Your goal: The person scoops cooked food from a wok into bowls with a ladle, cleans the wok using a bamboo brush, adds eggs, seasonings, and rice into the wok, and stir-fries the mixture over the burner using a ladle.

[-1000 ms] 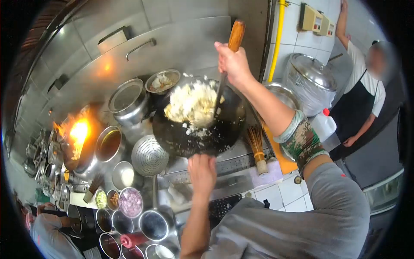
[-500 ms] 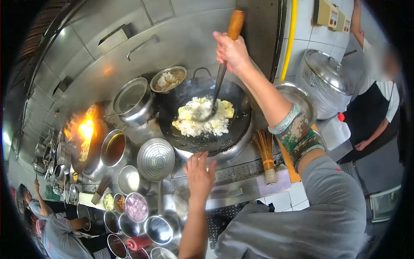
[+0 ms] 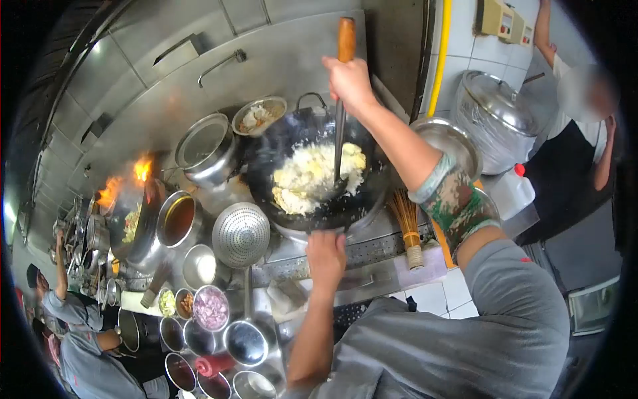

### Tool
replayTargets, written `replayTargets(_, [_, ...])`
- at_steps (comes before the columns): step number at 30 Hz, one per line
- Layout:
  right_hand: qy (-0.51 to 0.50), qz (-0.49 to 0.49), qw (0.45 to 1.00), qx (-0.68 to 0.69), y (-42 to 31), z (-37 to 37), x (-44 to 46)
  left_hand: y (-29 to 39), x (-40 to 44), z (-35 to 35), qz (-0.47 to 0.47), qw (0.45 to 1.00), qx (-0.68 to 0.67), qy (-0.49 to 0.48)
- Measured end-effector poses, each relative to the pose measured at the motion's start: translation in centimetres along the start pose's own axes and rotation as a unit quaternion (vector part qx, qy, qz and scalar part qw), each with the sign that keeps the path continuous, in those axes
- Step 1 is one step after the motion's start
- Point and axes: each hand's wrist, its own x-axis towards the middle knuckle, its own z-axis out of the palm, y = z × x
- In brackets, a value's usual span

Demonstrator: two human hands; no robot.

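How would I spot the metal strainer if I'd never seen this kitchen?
Find the big black wok of white-and-yellow food mid-picture. Just to its lower left in the view sits the round metal strainer, up and right of a small metal bowl. Small holes dot its face, while that bowl holds something white.

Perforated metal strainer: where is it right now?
In the head view, the perforated metal strainer sits left of centre, between the wok on its right and the pot of brown liquid on its left.
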Motion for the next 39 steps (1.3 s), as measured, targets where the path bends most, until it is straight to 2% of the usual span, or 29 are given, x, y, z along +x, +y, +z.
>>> replayTargets(1, [0.018,-0.014,0.999,0.041,-0.3,-0.7,-0.1,-0.2,-1.9,0.2,-0.001,1.000,0.025,-0.017])
replayTargets(2, [0.037,-0.027,0.995,0.083,-0.5,-1.8,0.0,-0.1,-4.1,0.3,0.004,1.000,-0.005,-0.008])
replayTargets(4, [0.005,-0.019,0.982,0.185,-1.7,-4.2,-0.4,1.4,-7.5,-2.2,0.022,0.998,-0.054,-0.021])
replayTargets(6, [0.002,-0.013,0.986,0.166,-2.3,-4.5,-1.0,2.6,-4.9,-4.9,0.030,0.999,-0.025,0.006])
replayTargets(8, [-0.005,0.001,0.990,0.138,-2.6,-3.5,-1.5,2.9,0.0,-5.9,0.040,0.997,-0.055,0.039])
replayTargets(11, [-0.035,-0.023,0.992,0.121,-4.7,-2.3,-1.3,-0.3,2.9,-2.4,0.049,0.996,-0.046,0.060])
replayTargets(14, [-0.064,-0.065,0.985,0.143,-4.7,-2.3,-1.0,-1.7,3.8,-0.2,0.026,0.999,-0.011,0.025])
replayTargets(16, [-0.037,-0.091,0.979,0.181,-0.8,-2.5,0.0,-1.9,3.7,0.3,-0.008,1.000,-0.002,-0.007])
replayTargets(17, [-0.023,-0.084,0.987,0.138,3.0,-2.0,0.4,-1.8,3.5,0.3,-0.009,1.000,0.001,-0.010])
replayTargets(18, [-0.056,-0.039,0.989,0.131,4.1,-1.1,-0.3,-1.6,3.4,0.0,0.001,1.000,-0.002,0.012])
replayTargets(20, [-0.125,0.012,0.980,0.153,4.6,-0.2,1.9,-1.0,2.7,-0.9,0.002,0.999,0.002,0.032])
replayTargets(23, [-0.122,0.008,0.979,0.166,1.9,0.1,3.6,-0.4,1.1,-3.3,-0.010,0.998,0.044,0.046])
replayTargets(24, [-0.116,-0.015,0.972,0.206,1.9,-0.1,3.5,-0.1,0.6,-3.7,-0.035,0.998,0.023,0.046])
replayTargets(27, [-0.074,0.007,0.981,0.180,6.1,1.8,3.8,1.2,-1.7,-5.0,-0.087,0.996,-0.001,0.022])
replayTargets(30, [-0.154,0.048,0.982,0.097,3.3,2.2,5.0,1.9,-4.5,-7.1,-0.139,0.990,0.016,0.010])
replayTargets(32, [-0.186,0.013,0.974,0.126,-0.7,-0.6,2.6,1.6,-7.4,-8.7,-0.194,0.979,0.025,0.052])
replayTargets(33, [-0.127,0.025,0.990,0.055,0.1,-0.6,1.1,1.8,-8.7,-9.1,-0.204,0.977,0.026,0.052])
replayTargets(34, [-0.134,-0.014,0.989,0.052,2.6,0.0,0.0,2.0,-9.6,-9.4,-0.248,0.967,0.026,0.051])
replayTargets(35, [-0.175,-0.050,0.982,0.058,4.0,0.6,0.1,2.2,-10.4,-9.6,-0.286,0.957,0.027,0.048])
replayTargets(36, [-0.216,-0.086,0.971,0.064,5.2,1.4,0.6,2.5,-11.0,-9.6,-0.286,0.957,0.029,0.047])
replayTargets(37, [-0.150,-0.076,0.986,0.008,5.2,2.8,1.7,2.8,-11.5,-9.6,-0.291,0.956,0.019,0.033])
replayTargets(38, [-0.155,-0.075,0.985,0.011,5.4,2.4,2.1,3.0,-11.9,-9.5,-0.299,0.954,0.009,0.022])
replayTargets(39, [-0.190,-0.062,0.976,0.086,2.0,1.5,0.9,3.2,-12.2,-9.3,-0.307,0.951,0.011,0.027])
